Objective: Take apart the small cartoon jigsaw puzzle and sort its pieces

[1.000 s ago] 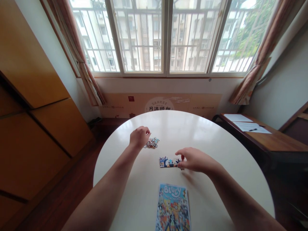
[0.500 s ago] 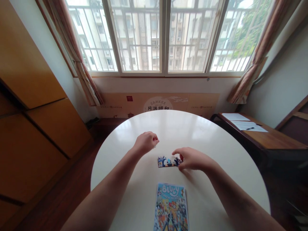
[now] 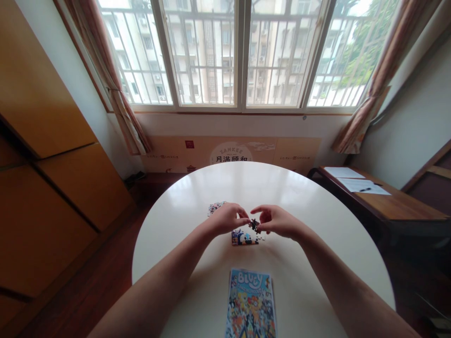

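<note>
My left hand [image 3: 228, 218] and my right hand [image 3: 275, 220] meet above the round white table [image 3: 310, 197], fingertips pinched on one small dark puzzle piece [image 3: 253, 225] between them. Just below the hands lies a short joined strip of puzzle pieces [image 3: 244, 237]. A small pile of loose pieces [image 3: 214, 207] shows behind my left hand, partly hidden by it. A colourful Bluey picture sheet [image 3: 251, 304] lies flat at the near edge of the table.
A dark wooden side table [image 3: 384, 206] with papers [image 3: 362, 185] and a pen stands to the right. Wooden cabinets [image 3: 49, 155] fill the left wall. Barred windows [image 3: 239, 51] and curtains are behind the table.
My left hand moved right from the loose pile to the middle. My right hand lifted off the joined strip, and both hands now pinch one piece together.
</note>
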Tool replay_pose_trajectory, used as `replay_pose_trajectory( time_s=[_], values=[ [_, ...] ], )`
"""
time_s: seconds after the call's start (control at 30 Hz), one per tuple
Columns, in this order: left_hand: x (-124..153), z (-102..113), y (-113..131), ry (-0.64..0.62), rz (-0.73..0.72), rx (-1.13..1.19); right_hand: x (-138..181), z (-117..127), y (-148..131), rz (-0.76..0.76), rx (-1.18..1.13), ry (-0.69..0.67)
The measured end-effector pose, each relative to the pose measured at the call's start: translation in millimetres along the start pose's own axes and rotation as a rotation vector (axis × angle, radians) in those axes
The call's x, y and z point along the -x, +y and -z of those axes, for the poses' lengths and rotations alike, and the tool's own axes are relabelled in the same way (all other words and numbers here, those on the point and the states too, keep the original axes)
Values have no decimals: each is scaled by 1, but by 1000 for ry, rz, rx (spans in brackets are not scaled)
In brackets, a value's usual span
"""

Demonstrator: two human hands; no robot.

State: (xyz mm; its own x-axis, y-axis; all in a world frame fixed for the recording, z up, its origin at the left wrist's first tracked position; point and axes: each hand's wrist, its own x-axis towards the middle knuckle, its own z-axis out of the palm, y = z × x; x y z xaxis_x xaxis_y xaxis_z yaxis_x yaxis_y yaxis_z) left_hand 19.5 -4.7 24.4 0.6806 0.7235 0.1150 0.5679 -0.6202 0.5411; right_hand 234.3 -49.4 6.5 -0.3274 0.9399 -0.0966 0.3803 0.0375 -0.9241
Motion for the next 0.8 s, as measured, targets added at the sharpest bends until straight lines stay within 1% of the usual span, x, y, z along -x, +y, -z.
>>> replay_pose_trajectory(
  time_s=[0.17, 0.27, 0.37, 0.57, 0.7, 0.8],
  values=[
    [-3, -4, -3, -9, 29, 109, -4, 0, 1, 102, -122, 49],
    [-5, -4, -4, -6, 55, 177, -4, 0, 0, 132, -158, 116],
    [-5, -3, -4, -12, 83, 230, -4, -1, -2, 110, -180, 168],
    [-5, -2, -3, -20, 138, 292, -4, -6, -3, 56, -200, 108],
    [-4, 1, -2, -38, 170, 284, -5, -7, -3, 25, -196, 104],
    [-5, 4, -6, -34, 199, 251, -5, -7, -3, -8, -180, 116]
  ],
)
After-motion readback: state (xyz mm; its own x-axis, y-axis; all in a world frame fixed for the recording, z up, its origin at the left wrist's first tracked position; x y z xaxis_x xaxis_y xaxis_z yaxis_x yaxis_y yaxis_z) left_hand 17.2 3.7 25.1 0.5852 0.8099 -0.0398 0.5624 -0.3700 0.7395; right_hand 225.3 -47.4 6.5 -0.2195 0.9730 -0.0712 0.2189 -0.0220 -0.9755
